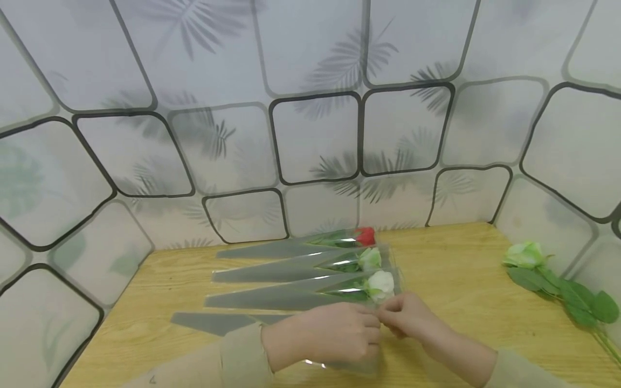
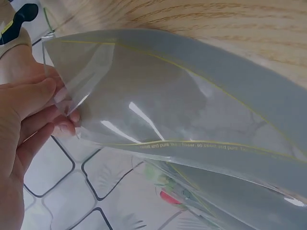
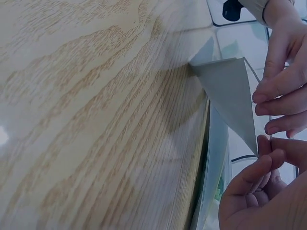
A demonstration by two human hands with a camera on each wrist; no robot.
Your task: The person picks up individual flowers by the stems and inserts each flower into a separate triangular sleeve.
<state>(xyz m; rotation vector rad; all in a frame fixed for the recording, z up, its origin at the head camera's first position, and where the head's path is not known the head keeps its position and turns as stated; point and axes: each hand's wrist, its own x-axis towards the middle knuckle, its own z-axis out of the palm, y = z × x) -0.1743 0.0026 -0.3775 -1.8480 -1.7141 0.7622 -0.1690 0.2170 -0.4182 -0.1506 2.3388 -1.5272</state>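
A flower sleeve (image 1: 208, 321) with a grey back and a clear front lies nearest me, its narrow end pointing left. No flower shows inside its clear front (image 2: 153, 105). My left hand (image 1: 335, 331) reaches across it and pinches the film at the wide end. At the same end my right hand (image 1: 412, 318) pinches a corner of the edge between thumb and finger. In the right wrist view the wide end's grey sheet (image 3: 228, 86) stands raised, and the fingertips of both hands are close together along its edge.
Behind lie three filled sleeves in a row, holding a red rose (image 1: 365, 236), a pale green rose (image 1: 371, 258) and a white rose (image 1: 380, 284). A loose pale green rose (image 1: 524, 255) with leaves lies at the right edge of the wooden table (image 1: 451, 258). Patterned walls surround it.
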